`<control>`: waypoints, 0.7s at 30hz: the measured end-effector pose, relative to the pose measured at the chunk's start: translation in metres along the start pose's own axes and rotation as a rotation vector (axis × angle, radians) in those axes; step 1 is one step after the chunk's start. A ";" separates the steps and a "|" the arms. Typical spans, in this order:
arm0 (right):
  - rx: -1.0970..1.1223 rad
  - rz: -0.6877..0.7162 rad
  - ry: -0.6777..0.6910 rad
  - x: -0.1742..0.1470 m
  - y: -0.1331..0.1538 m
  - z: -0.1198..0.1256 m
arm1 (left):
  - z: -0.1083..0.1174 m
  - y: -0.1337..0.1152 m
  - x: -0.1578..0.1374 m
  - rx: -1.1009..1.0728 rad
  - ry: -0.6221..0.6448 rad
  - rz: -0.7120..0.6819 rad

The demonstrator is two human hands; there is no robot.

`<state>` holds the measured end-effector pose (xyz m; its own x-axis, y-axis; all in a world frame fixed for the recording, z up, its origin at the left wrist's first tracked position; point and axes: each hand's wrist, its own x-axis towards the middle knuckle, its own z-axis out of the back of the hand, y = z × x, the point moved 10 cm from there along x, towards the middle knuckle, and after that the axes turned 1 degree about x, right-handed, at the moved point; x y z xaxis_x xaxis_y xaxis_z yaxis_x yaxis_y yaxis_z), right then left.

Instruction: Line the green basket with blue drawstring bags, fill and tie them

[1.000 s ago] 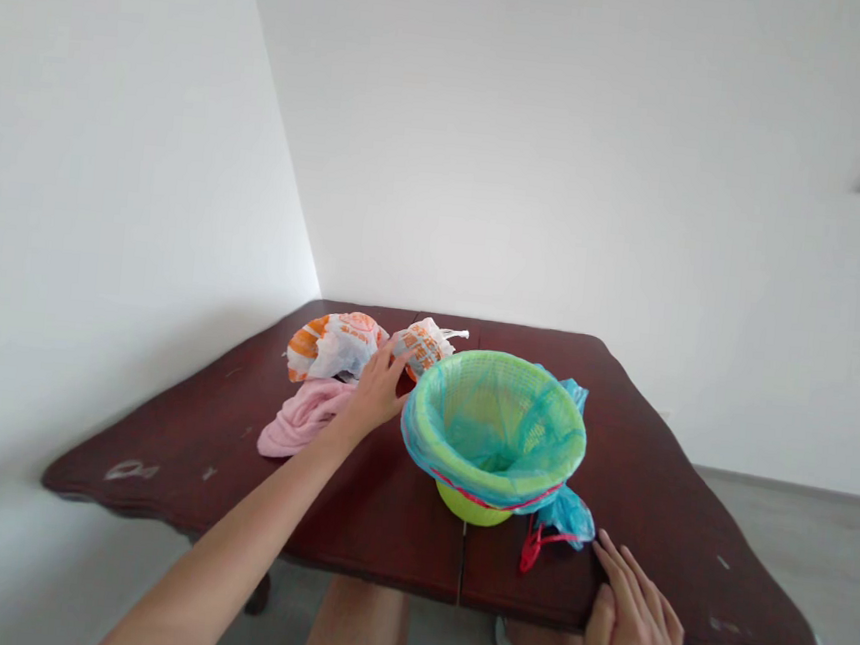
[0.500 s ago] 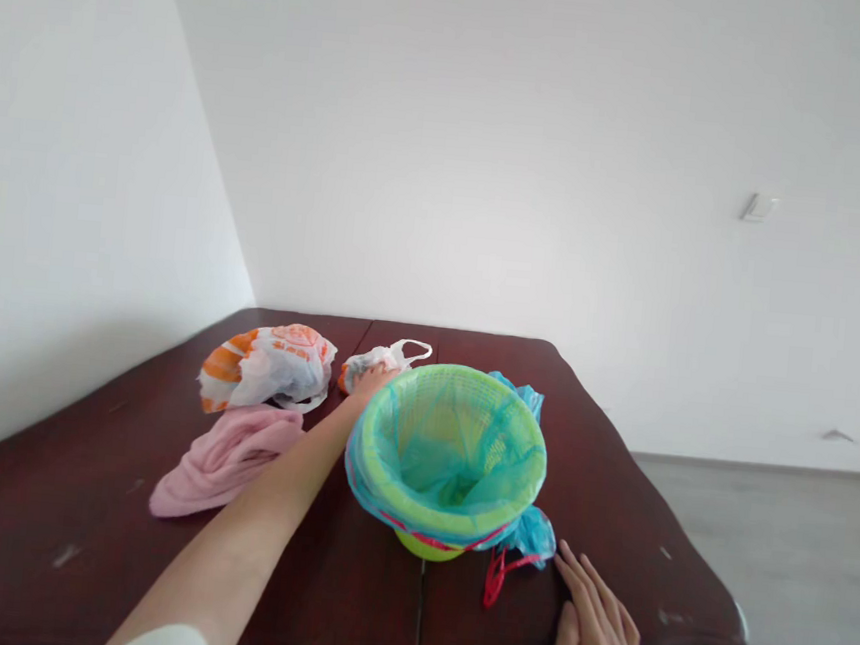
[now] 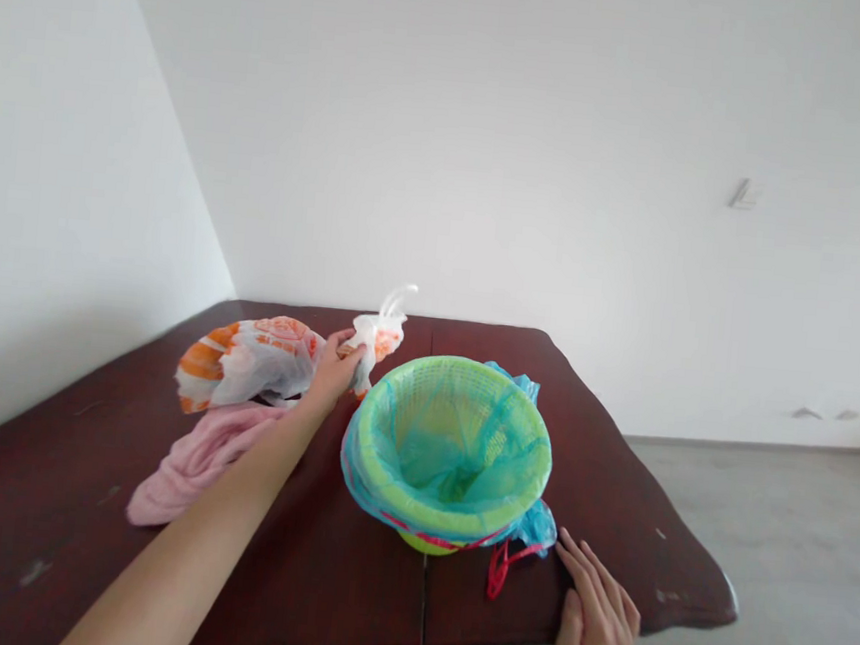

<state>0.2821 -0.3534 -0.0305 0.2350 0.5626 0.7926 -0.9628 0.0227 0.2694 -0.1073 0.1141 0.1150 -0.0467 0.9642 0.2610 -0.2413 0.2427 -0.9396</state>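
My left hand [image 3: 341,357] is closed round a small white plastic bag [image 3: 384,337] with orange print, its handles sticking up. The bag is held behind and left of a green mesh wastebasket [image 3: 450,515], which is lined with a blue-green bin bag [image 3: 430,453]. Part of the liner and a red drawstring [image 3: 500,570] hang over the rim at the front right. At the table's front edge rests my right hand [image 3: 595,613], fingers stretched out and holding nothing, close to the overhanging liner.
A larger white-and-orange plastic bag [image 3: 261,363] lies at the back left of the dark red table [image 3: 331,595]. A pink cloth [image 3: 196,463] lies in front of it, partly behind my left forearm. White walls stand behind and to the left.
My left hand has taken hold of the small plastic bag and lifted it, shifting slightly left. My right hand stays at the table edge. The view has shifted a little.
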 end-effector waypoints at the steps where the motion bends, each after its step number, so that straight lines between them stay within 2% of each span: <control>1: 0.002 0.002 -0.002 0.000 0.001 0.001 | 0.014 -0.019 0.002 -0.073 -0.048 -0.014; 2: 0.002 0.003 -0.004 0.000 0.001 0.001 | 0.028 -0.041 0.003 -0.150 -0.088 -0.031; 3: 0.001 0.004 -0.004 0.001 0.002 0.002 | 0.038 -0.066 0.002 -0.351 -0.087 -0.052; 4: -0.001 0.003 -0.004 0.001 0.002 0.002 | 0.042 -0.094 -0.002 -0.531 -0.019 -0.072; 6: -0.005 -0.002 -0.009 0.002 0.002 0.003 | 0.042 -0.151 -0.018 -0.711 0.150 -0.075; 8: -0.008 -0.001 -0.014 0.002 0.003 0.004 | 0.037 -0.198 -0.045 -0.694 0.280 -0.104; 11: -0.011 0.010 -0.019 0.003 0.005 0.004 | 0.013 -0.234 -0.087 -0.340 0.399 -0.218; 13: -0.013 0.011 -0.022 0.004 0.005 0.004 | -0.017 -0.241 -0.112 0.025 0.481 -0.391; 15: -0.020 0.010 -0.022 0.004 0.006 0.004 | -0.056 -0.231 -0.134 0.402 0.630 -0.536; 16: -0.022 0.011 -0.024 0.004 0.006 0.005 | -0.075 -0.218 -0.143 0.562 0.739 -0.550; 18: -0.023 0.007 -0.020 0.004 0.006 0.005 | -0.105 -0.188 -0.162 0.779 1.009 -0.486; 20: -0.020 0.000 -0.016 0.003 0.005 0.005 | -0.119 -0.169 -0.183 0.910 1.264 -0.417; 21: -0.019 -0.003 -0.015 0.003 0.005 0.005 | -0.120 -0.166 -0.191 0.970 1.348 -0.412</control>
<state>0.2784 -0.3556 -0.0245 0.2398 0.5497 0.8002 -0.9644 0.0405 0.2612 0.0584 -0.0976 0.1943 0.8310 0.3842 -0.4022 -0.5065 0.8216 -0.2615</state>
